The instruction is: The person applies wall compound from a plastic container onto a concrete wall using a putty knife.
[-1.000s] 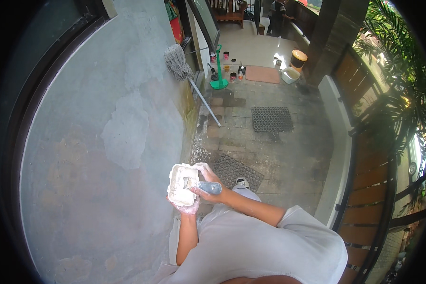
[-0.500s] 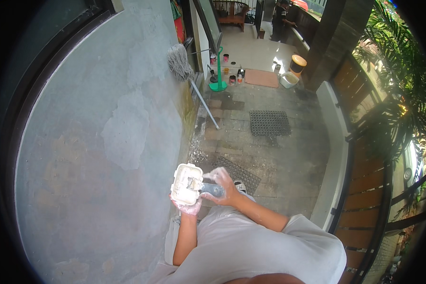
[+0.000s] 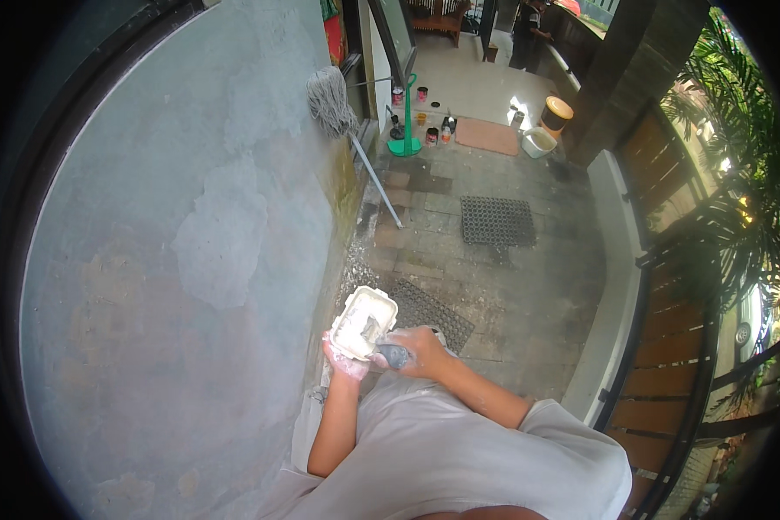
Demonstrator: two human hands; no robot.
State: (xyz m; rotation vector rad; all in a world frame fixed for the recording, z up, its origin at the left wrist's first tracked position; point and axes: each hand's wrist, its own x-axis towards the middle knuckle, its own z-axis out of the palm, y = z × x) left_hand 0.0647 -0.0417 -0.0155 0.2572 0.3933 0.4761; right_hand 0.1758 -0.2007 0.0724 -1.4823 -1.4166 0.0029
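My left hand [image 3: 347, 366], smeared with white, holds a small white plastic tub [image 3: 342, 322] from below. White paste [image 3: 366, 310] lies inside the tub and coats its walls. My right hand [image 3: 425, 348] is closed round the dark grey handle of a putty knife [image 3: 395, 355]. The knife's blade dips into the tub over the paste; how much paste is on it cannot be made out. On the left, close to the tub, stands a grey wall [image 3: 147, 260] with lighter, uneven patches.
A mop [image 3: 355, 139] leans against the wall. Farther off are a green dustpan [image 3: 404, 147], several small cans, an orange-brown mat [image 3: 487, 136] and a white bucket [image 3: 538, 144]. Black rubber mats [image 3: 497, 221] lie on the paving. A person [image 3: 526, 35] stands at the back.
The tub has shifted slightly right and up in the view and tilted. My right hand's raised fingers have folded down round the knife handle. The view has turned a little.
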